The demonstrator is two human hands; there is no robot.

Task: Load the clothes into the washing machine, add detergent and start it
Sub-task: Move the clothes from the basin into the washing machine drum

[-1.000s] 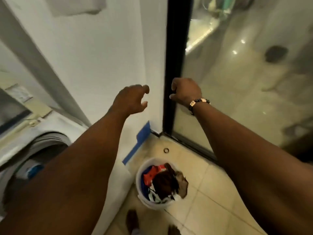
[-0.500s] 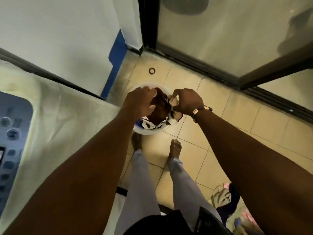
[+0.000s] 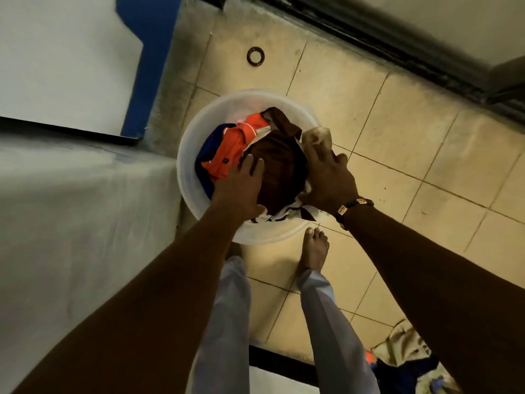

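Clothes [image 3: 272, 166] fill a white bucket [image 3: 189, 166] on the tiled floor [image 3: 355, 103]. The left hand [image 3: 240, 184] lies flat, fingers apart, on the pile; the right hand [image 3: 329, 180] is clamped on its edge. No writing is legible.

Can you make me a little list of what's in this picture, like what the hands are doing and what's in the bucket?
place: tiled floor beside a white-covered surface
bucket: white bucket, on the floor
clothes: brown garment on top, orange garment beside it
left hand: lies on the clothes, fingers spread
right hand: on the clothes at the bucket's right side
extra: dark ring on the floor
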